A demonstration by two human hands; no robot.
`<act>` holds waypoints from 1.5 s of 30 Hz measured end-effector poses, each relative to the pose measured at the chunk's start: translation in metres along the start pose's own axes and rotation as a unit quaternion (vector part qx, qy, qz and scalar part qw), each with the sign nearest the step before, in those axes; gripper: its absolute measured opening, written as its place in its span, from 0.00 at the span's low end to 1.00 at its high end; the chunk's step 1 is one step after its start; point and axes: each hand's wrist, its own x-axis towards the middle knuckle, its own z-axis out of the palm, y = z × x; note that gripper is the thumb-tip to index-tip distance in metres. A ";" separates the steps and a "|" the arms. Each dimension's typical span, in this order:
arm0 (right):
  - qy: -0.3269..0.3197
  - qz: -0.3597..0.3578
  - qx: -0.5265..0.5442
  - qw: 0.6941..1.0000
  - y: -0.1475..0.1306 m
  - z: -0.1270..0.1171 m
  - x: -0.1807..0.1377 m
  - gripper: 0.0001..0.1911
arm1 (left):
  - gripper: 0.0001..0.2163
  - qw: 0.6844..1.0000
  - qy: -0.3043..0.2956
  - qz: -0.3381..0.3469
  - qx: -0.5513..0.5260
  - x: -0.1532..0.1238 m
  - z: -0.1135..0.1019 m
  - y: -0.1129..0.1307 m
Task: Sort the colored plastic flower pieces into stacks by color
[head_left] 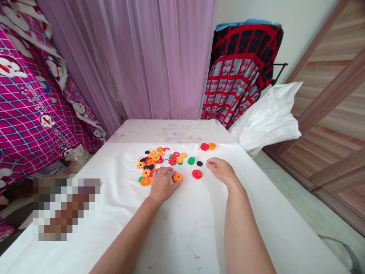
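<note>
A heap of small plastic snowflake discs point(159, 160), orange, red, white, black and green, lies on a white table point(182, 228). My left hand point(163, 182) rests palm down at the heap's near edge, fingers curled over the pieces, beside an orange disc point(178, 177). My right hand point(221, 170) lies to the right with fingers loosely bent; whether it pinches a piece is hidden. A red disc point(196, 174) sits between my hands. A green disc point(191, 160) and a black disc point(199, 163) lie just beyond it. A red disc point(204, 146) and an orange disc point(212, 146) sit further back.
A white plastic bag point(268, 118) rests at the table's right rear corner. A red and black checked cloth point(242, 72) hangs behind it. Pink curtains point(148, 57) close the back. A magenta patterned fabric point(34, 99) is on the left. Wooden panels stand on the right.
</note>
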 end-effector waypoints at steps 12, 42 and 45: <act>0.000 -0.058 -0.050 0.997 -0.032 0.003 -0.009 0.12 | 0.14 0.993 0.097 -0.062 0.038 -0.032 -0.033 -0.075; -0.164 -0.384 -0.144 0.897 -0.179 0.144 -0.003 0.24 | 0.17 0.994 0.027 -0.100 0.043 -0.053 -0.037 -0.118; -0.150 -0.364 -0.089 0.915 -0.176 0.137 -0.004 0.27 | 0.17 0.994 0.026 -0.097 0.042 -0.053 -0.037 -0.118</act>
